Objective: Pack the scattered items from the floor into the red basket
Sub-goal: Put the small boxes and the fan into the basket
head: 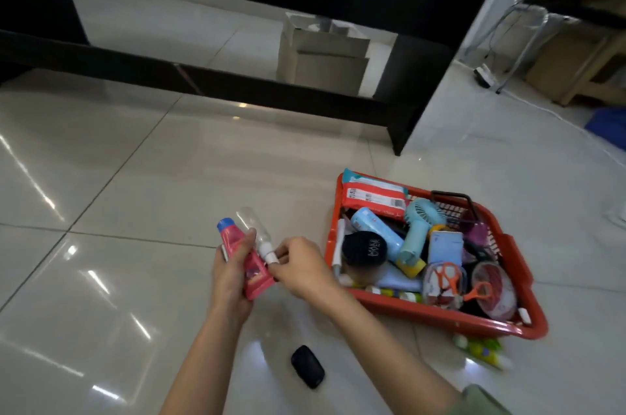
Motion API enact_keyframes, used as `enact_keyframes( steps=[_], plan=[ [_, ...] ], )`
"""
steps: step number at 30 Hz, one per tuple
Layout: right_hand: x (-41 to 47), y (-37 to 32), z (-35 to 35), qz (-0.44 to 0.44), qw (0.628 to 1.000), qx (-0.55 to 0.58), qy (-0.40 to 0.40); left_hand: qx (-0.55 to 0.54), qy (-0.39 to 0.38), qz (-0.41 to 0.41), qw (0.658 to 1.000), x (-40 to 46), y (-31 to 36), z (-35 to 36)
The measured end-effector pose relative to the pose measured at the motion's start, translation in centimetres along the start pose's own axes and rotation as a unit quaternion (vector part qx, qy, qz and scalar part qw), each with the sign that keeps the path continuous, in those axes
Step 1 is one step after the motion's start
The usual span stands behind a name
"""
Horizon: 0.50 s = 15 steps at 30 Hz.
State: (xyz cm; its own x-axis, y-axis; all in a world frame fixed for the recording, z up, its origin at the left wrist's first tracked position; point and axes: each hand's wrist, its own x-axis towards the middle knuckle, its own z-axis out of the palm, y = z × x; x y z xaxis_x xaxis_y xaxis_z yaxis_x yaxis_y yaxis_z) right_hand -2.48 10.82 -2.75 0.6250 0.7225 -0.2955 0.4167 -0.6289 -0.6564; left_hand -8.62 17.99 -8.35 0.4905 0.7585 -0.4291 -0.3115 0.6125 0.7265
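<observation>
Black case (307,366) on floor; left fingers (244,243) grip pink tube (249,264); right fingers (283,250) pinch clear bottle (255,231).

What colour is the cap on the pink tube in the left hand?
Blue. The cap tops the pink tube held by the left hand, seen in the head view.

Head-worn view, steeply down onto tiled floor (135,177), close.

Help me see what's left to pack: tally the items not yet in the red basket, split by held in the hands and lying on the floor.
Held in the hands: 2, the pink tube and the clear spray bottle
Lying on the floor: 2, the black case and the green-and-yellow tube beside the red basket
Total: 4
</observation>
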Motion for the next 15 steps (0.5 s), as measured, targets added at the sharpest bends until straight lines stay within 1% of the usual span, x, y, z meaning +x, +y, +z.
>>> enact_keyframes(
  steps=[2,6,8,10,12,13,14,15],
  plan=[
    [-1.7,0.3,-2.1,-0.019,1.0,0.019,-0.002,0.029,-0.029,0.003,0.999,-1.0,0.6,1.4],
    [-3.3,1.7,-7.5,-0.058,0.998,0.019,-0.023,0.132,-0.058,0.066,0.987,-3.0,1.1,6.0],
    [-3.3,2.9,-10.5,-0.064,0.997,0.024,0.028,0.199,-0.067,0.119,0.97,-3.4,0.9,9.2],
    [-2.8,4.8,-13.5,-0.047,0.992,0.004,0.117,0.283,-0.087,0.174,0.939,-3.6,0.4,12.6],
    [-2.3,7.2,-16.4,-0.023,0.976,-0.058,0.211,0.371,-0.112,0.217,0.896,-3.4,-0.3,15.7],
    [-1.9,8.5,-17.5,-0.016,0.967,-0.093,0.238,0.409,-0.121,0.232,0.874,-3.1,-0.7,17.1],
    [-1.5,9.9,-18.3,-0.014,0.964,-0.123,0.237,0.44,-0.127,0.24,0.856,-2.7,-1.1,18.3],
    [-1.1,11.1,-18.8,-0.018,0.966,-0.152,0.207,0.464,-0.13,0.242,0.843,-2.4,-1.6,19.5]
  ],
)
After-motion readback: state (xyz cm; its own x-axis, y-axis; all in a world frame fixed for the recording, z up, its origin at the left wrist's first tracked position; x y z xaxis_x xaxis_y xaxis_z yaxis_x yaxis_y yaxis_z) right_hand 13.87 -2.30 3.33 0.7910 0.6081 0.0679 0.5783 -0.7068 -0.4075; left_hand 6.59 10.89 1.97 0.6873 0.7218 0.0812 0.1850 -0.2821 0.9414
